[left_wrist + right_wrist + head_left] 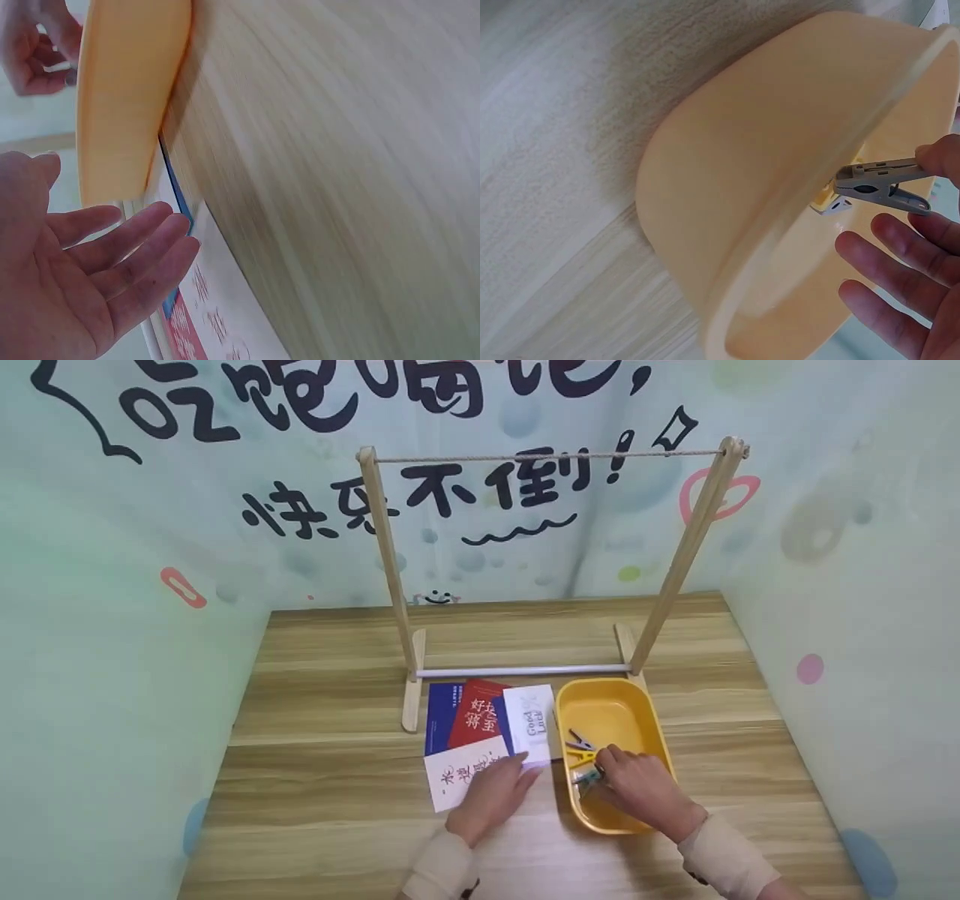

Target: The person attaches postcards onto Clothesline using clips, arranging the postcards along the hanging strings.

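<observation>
Left hand (491, 795): fingers extended, slightly bent and a little apart, nothing gripped; it's over the cards, can't tell whether the fingertips touch them. Right hand (645, 787): thumb and index finger pinch a grey clothespin (877, 172) over the tray; other fingers loose and apart.

Cards, left to right: blue card (437, 720), white card with dark red lettering (453, 771) in front, red card (476, 705) partly over the blue one, then white "Good Luck" card (531, 712), all overlapping. Yellow plastic tray (611, 720) sits just right of them, with a yellow clothespin (580, 756) and others in a cluster by its left wall. Wooden rack (388, 555) stands behind: cord (480, 458) across the top, white rod (525, 670) low down. Tray's far corner is in front of the rack's right foot.

Left hand covers part of the lettered card. Right hand hides some clothespins, so count unclear. Tray wall blocks the inside in the left wrist view. Backdrop lettering is cut off at top.
</observation>
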Demonstrator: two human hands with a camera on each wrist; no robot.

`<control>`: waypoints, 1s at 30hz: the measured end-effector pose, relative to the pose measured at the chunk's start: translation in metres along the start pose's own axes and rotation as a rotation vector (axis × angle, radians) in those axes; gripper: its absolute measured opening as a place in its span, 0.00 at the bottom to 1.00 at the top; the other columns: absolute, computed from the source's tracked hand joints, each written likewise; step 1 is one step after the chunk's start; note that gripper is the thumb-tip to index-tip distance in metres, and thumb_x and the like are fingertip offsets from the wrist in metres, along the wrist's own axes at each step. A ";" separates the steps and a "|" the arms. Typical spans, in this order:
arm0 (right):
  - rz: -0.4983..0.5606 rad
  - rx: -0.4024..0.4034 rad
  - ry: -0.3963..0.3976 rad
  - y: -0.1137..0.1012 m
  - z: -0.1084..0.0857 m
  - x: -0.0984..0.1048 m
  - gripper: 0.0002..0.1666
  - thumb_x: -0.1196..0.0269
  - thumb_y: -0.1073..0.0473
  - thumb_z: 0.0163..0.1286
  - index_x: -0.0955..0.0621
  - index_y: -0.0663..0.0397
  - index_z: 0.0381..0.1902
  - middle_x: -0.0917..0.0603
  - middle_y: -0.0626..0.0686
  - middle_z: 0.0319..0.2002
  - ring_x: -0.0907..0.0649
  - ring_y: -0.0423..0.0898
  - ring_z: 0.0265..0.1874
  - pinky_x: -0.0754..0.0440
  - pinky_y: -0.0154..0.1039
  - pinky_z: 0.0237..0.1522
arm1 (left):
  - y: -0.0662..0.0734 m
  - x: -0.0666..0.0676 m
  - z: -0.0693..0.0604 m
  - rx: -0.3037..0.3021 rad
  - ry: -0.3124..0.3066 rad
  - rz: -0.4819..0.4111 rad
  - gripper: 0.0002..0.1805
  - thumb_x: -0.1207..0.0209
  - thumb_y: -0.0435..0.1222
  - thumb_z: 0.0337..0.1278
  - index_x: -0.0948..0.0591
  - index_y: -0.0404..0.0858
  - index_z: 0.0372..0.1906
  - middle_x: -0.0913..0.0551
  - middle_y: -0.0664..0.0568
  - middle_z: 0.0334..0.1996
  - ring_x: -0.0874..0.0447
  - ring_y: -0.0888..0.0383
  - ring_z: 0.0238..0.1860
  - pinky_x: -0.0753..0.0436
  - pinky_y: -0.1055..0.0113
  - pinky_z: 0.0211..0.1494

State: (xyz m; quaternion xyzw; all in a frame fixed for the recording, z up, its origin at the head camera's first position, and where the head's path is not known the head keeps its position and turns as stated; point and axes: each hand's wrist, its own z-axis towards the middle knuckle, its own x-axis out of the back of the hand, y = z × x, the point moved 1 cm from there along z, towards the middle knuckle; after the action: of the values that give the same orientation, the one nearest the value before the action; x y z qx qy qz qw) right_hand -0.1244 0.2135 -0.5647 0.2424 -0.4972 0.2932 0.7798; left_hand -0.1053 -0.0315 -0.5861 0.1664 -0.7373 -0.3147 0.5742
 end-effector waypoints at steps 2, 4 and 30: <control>0.008 -0.007 -0.010 -0.001 0.001 0.001 0.24 0.21 0.56 0.46 0.27 0.54 0.30 0.29 0.46 0.20 0.30 0.42 0.14 0.35 0.34 0.13 | -0.010 0.007 -0.001 0.005 0.026 0.037 0.27 0.51 0.50 0.76 0.26 0.35 0.67 0.15 0.42 0.55 0.17 0.45 0.58 0.19 0.50 0.62; 0.005 -0.007 -0.010 -0.001 0.002 0.003 0.24 0.21 0.56 0.47 0.26 0.54 0.30 0.29 0.46 0.21 0.29 0.42 0.14 0.34 0.34 0.13 | -0.020 0.013 -0.003 0.018 0.049 0.073 0.26 0.48 0.48 0.75 0.24 0.35 0.65 0.15 0.42 0.52 0.17 0.44 0.55 0.17 0.49 0.58; 0.663 -0.233 0.059 -0.006 0.043 0.060 0.15 0.27 0.70 0.58 0.23 0.57 0.38 0.16 0.47 0.34 0.15 0.41 0.33 0.12 0.35 0.35 | -0.084 0.048 -0.009 0.139 0.128 0.271 0.50 0.18 0.42 0.29 0.25 0.32 0.65 0.25 0.36 0.50 0.27 0.42 0.48 0.20 0.45 0.52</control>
State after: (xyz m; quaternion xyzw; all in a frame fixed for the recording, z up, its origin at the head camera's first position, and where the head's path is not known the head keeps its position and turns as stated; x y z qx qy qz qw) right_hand -0.1273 0.1939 -0.4933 -0.0315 -0.5562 0.4785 0.6787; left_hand -0.1203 -0.1256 -0.6041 0.1245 -0.7349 -0.1716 0.6442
